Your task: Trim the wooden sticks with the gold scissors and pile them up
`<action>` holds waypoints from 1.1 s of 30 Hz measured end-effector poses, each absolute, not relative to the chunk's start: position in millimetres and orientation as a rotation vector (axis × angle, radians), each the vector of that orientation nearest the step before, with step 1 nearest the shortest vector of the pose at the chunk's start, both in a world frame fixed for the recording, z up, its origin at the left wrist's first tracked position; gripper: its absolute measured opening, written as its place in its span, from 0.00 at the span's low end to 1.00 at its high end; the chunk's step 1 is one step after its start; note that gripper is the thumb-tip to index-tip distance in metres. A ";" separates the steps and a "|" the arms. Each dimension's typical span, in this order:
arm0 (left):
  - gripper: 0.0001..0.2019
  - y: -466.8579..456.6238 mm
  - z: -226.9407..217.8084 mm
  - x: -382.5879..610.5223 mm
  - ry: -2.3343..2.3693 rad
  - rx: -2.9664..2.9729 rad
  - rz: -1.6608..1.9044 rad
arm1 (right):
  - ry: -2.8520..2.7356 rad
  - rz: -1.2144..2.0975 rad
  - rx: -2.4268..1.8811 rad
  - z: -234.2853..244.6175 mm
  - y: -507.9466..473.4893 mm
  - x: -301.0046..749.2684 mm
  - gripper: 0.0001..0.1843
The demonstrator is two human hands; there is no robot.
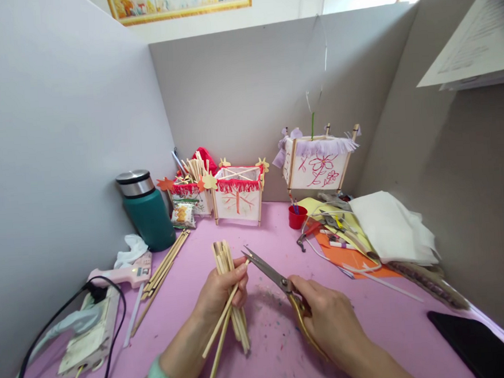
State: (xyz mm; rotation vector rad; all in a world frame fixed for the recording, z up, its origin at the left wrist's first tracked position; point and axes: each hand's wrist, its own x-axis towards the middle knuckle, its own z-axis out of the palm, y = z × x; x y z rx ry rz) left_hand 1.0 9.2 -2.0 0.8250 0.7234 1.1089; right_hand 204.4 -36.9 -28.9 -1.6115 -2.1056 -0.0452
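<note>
In my left hand I grip a bundle of pale wooden sticks. Some of them stand nearly upright, while two slant down toward my forearm. One stick's end pokes out past my thumb, close to the scissor blades. My right hand is wrapped round the gold handles of a pair of scissors. The blades point up and left, slightly parted at the tips; I cannot tell whether they touch the stick. Small scraps lie scattered on the pink tabletop below.
Decorated paper lanterns stand at the back, and another lantern hangs right of them. Left are a green bottle, wooden sticks, a glue gun and a power strip. Right are a red cup, white sheets and a black tablet-like object.
</note>
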 end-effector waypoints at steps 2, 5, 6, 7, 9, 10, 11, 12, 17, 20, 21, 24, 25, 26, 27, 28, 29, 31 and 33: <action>0.17 8.3 -0.5 1.2 0.724 0.824 1.107 | -2.107 -0.057 -1.615 -28.0 -37.3 204.7 0.11; 0.18 7.1 1.3 1.3 0.727 0.821 1.111 | -2.102 -0.073 -1.602 -26.6 -37.7 205.1 0.10; 0.18 6.8 1.7 1.3 0.730 0.819 1.112 | -2.099 -0.073 -1.596 -26.2 -37.8 205.1 0.10; 0.19 6.6 2.0 1.2 0.733 0.818 1.111 | -2.096 -0.072 -1.593 -25.7 -37.9 205.0 0.09; 0.20 6.5 2.3 1.1 0.741 0.818 1.102 | -2.091 -0.065 -1.592 -25.1 -37.9 204.6 0.08; 0.21 6.6 2.2 1.0 0.743 0.820 1.099 | -2.091 -0.058 -1.594 -24.9 -37.6 204.5 0.08; 0.21 6.8 1.9 0.9 0.745 0.823 1.098 | -2.091 -0.045 -1.596 -24.9 -37.3 204.3 0.08; 0.22 7.1 1.5 0.7 0.746 0.828 1.098 | -2.090 -0.028 -1.603 -25.0 -36.7 204.3 0.09; 0.24 9.4 -1.0 -0.1 0.786 0.876 1.135 | -2.074 0.040 -1.631 -26.6 -33.3 206.2 0.11; 0.26 10.3 -0.7 -0.5 0.836 0.894 1.153 | -2.065 0.046 -1.604 -26.5 -32.6 207.8 0.13; 0.26 10.3 -0.3 -0.6 0.847 0.897 1.157 | -2.059 0.049 -1.603 -26.3 -32.6 208.1 0.13; 0.26 9.9 0.7 -0.7 0.871 0.912 1.166 | -2.057 0.063 -1.602 -26.2 -32.5 208.5 0.13; 0.26 9.6 0.8 -0.7 0.879 0.917 1.168 | -2.057 0.071 -1.603 -26.4 -32.4 208.5 0.13; 0.26 9.4 0.6 -0.7 0.887 0.921 1.171 | -2.058 0.081 -1.604 -26.6 -32.4 208.5 0.13; 0.25 9.1 0.4 -0.8 0.895 0.924 1.174 | -2.057 0.092 -1.608 -26.8 -32.3 208.4 0.13; 0.25 9.0 0.0 -0.9 0.900 0.925 1.177 | -2.054 0.103 -1.614 -27.1 -32.4 208.4 0.13; 0.25 8.9 -0.4 -1.0 0.903 0.924 1.182 | -2.050 0.112 -1.621 -27.3 -32.5 208.3 0.12; 0.25 9.0 -1.0 -1.1 0.909 0.923 1.184 | -2.050 0.120 -1.624 -27.5 -33.1 207.9 0.12; 0.26 9.2 -0.9 -0.8 0.921 0.927 1.185 | -2.065 0.105 -1.611 -27.6 -33.7 207.3 0.12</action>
